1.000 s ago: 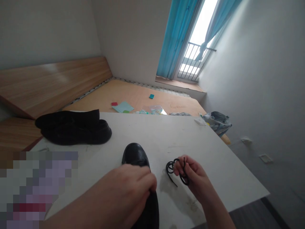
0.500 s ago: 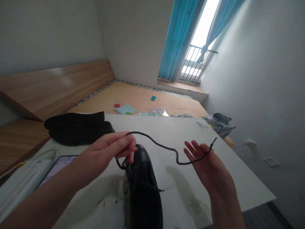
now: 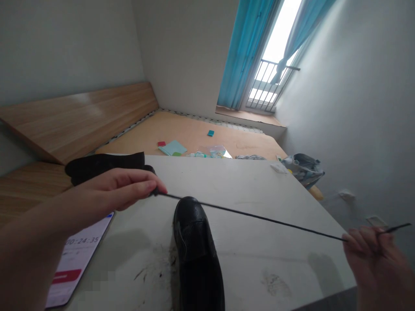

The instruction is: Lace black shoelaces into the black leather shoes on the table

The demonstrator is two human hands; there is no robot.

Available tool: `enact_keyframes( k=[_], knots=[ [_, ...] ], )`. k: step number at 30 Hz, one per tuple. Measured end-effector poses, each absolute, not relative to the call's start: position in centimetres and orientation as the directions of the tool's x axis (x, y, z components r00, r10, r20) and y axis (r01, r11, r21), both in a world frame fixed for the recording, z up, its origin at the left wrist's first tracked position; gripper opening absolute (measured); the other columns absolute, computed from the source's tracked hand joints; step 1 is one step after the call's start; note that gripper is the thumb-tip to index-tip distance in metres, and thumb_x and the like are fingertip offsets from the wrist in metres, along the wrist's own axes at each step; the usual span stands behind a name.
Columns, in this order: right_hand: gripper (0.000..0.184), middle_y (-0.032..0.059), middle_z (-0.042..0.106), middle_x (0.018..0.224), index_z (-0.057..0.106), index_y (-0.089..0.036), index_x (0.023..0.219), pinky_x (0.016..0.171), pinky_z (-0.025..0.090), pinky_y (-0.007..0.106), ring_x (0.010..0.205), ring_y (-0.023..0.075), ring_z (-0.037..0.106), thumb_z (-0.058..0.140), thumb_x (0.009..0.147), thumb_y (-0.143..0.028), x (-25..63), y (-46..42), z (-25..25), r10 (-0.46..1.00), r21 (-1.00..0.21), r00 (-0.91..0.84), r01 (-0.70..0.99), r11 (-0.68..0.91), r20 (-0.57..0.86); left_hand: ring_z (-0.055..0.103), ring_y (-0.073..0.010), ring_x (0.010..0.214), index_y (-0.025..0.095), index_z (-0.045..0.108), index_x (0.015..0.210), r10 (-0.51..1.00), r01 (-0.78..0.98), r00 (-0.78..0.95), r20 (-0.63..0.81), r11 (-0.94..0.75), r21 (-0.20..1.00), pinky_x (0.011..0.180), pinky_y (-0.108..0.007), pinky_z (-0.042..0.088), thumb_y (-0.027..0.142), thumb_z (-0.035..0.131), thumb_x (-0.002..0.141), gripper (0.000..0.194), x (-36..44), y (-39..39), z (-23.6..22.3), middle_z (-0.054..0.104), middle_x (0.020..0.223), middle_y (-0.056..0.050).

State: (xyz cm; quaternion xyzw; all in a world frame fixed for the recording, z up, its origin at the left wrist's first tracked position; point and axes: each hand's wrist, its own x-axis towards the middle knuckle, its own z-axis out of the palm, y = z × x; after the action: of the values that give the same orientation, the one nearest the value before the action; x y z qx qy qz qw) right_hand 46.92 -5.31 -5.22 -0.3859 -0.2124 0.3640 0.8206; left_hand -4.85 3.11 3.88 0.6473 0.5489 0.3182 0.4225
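A black shoelace (image 3: 269,219) is stretched taut between my two hands, sloping down to the right across the toe of a black leather shoe (image 3: 194,233). My left hand (image 3: 129,188) pinches its left part, where a small dark bunch of lace shows at the fingertips. Far to the right, my right hand (image 3: 369,246) is closed around the other part, and the lace's tip sticks out beyond the fingers. The shoe points away from me on the white table (image 3: 253,263). Whether the lace still joins the shoe, I cannot tell.
Behind my left hand lies more black footwear (image 3: 103,164), partly hidden. A phone (image 3: 87,250) showing a timer sits under my left forearm. Beyond the table, a tan bed surface (image 3: 191,125) bears small packets and a light blue square (image 3: 173,147). A grey bag (image 3: 304,168) stands at right.
The slack, curving lace is now pulled straight. My right hand went from open to closed and moved far right and down; my left hand shifted left.
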Motion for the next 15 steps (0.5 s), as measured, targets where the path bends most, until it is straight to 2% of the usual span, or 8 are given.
enact_keyframes(
  k=[3, 6, 8, 10, 11, 13, 14, 15],
  knots=[
    [0.033, -0.0036, 0.028, 0.054, 0.064, -0.024, 0.068, 0.032, 0.027, 0.029, 0.041, 0.005, 0.036, 0.047, 0.097, -0.022, 49.0, -6.2, -5.8, 0.725, -0.835, 0.67, -0.303, 0.46, 0.156, 0.065, -0.019, 0.083, 0.02, 0.074, 0.09, 0.909, 0.586, 0.403, -0.107, -0.166, 0.793, 0.07, -0.023, 0.049, 0.048, 0.057, 0.085, 0.033, -4.8, 3.5, 3.5, 0.073, 0.088, 0.0],
    [0.016, -0.004, 0.024, 0.057, 0.066, -0.029, 0.068, 0.033, 0.016, 0.036, 0.042, 0.0072, 0.03, 0.069, 0.084, -0.032, 49.2, -6.6, -6.0, 0.736, -0.876, 0.642, -0.207, 0.435, 0.214, 0.065, -0.0197, 0.081, 0.026, 0.074, 0.099, 0.883, 0.649, 0.448, -0.143, -0.211, 0.731, 0.067, -0.024, 0.048, 0.051, 0.055, 0.088, 0.033, -4.7, 3.7, 2.7, 0.073, 0.088, 0.0],
    [0.014, -0.004, 0.024, 0.059, 0.067, -0.03, 0.069, 0.034, 0.013, 0.036, 0.043, 0.0075, 0.029, 0.075, 0.079, -0.035, 47.8, -6.3, -5.8, 0.768, -0.901, 0.618, -0.22, 0.374, 0.168, 0.065, -0.0201, 0.08, 0.028, 0.074, 0.102, 0.866, 0.643, 0.469, -0.173, -0.201, 0.739, 0.066, -0.025, 0.048, 0.05, 0.055, 0.088, 0.032, -4.5, 3.7, 2.3, 0.073, 0.086, -0.001],
    [0.009, -0.0034, 0.03, 0.061, 0.069, -0.031, 0.078, 0.034, 0.016, 0.03, 0.044, 0.0073, 0.031, 0.076, 0.077, -0.037, 45.4, -5.8, -5.7, 0.807, -0.918, 0.583, -0.266, 0.295, 0.091, 0.066, -0.0203, 0.081, 0.028, 0.074, 0.102, 0.844, 0.599, 0.507, -0.175, -0.199, 0.776, 0.067, -0.026, 0.049, 0.049, 0.055, 0.09, 0.03, -4.0, 3.6, 2.0, 0.074, 0.087, -0.001],
    [0.015, -0.0027, 0.036, 0.062, 0.07, -0.033, 0.086, 0.035, 0.019, 0.027, 0.046, 0.0079, 0.035, 0.078, 0.075, -0.039, 44.0, -5.4, -5.7, 0.834, -0.926, 0.55, -0.288, 0.242, 0.047, 0.066, -0.0203, 0.082, 0.028, 0.073, 0.101, 0.831, 0.57, 0.529, -0.17, -0.199, 0.797, 0.069, -0.026, 0.049, 0.048, 0.055, 0.09, 0.029, -3.8, 3.5, 2.0, 0.074, 0.088, -0.001],
    [0.041, -0.0026, 0.049, 0.068, 0.066, -0.04, 0.106, 0.036, 0.024, 0.022, 0.048, 0.0088, 0.039, 0.082, 0.068, -0.045, 40.8, -4.8, -5.7, 0.873, -0.95, 0.485, -0.24, 0.2, 0.062, 0.067, -0.0199, 0.083, 0.027, 0.073, 0.1, 0.807, 0.512, 0.569, -0.156, -0.2, 0.835, 0.07, -0.026, 0.05, 0.045, 0.055, 0.091, 0.027, -3.1, 3.3, 2.0, 0.075, 0.091, -0.002],
    [0.048, -0.002, 0.056, 0.074, 0.062, -0.044, 0.114, 0.038, 0.028, 0.021, 0.049, 0.0087, 0.04, 0.082, 0.07, -0.043, 39.1, -4.6, -5.7, 0.889, -0.971, 0.448, -0.152, 0.186, 0.1, 0.067, -0.0195, 0.083, 0.026, 0.073, 0.099, 0.797, 0.484, 0.586, -0.145, -0.201, 0.852, 0.069, -0.026, 0.05, 0.044, 0.056, 0.091, 0.026, -2.7, 3.2, 2.1, 0.075, 0.092, -0.002],
    [0.046, -0.0001, 0.06, 0.084, 0.06, -0.043, 0.121, 0.041, 0.034, 0.021, 0.05, 0.008, 0.04, 0.075, 0.078, -0.043, 37.4, -4.5, -5.6, 0.915, -0.985, 0.377, -0.035, 0.168, 0.143, 0.067, -0.0191, 0.083, 0.025, 0.072, 0.098, 0.788, 0.457, 0.601, -0.132, -0.204, 0.866, 0.069, -0.025, 0.05, 0.042, 0.056, 0.092, 0.025, -2.3, 3.1, 2.1, 0.075, 0.091, -0.002]
  ],
)
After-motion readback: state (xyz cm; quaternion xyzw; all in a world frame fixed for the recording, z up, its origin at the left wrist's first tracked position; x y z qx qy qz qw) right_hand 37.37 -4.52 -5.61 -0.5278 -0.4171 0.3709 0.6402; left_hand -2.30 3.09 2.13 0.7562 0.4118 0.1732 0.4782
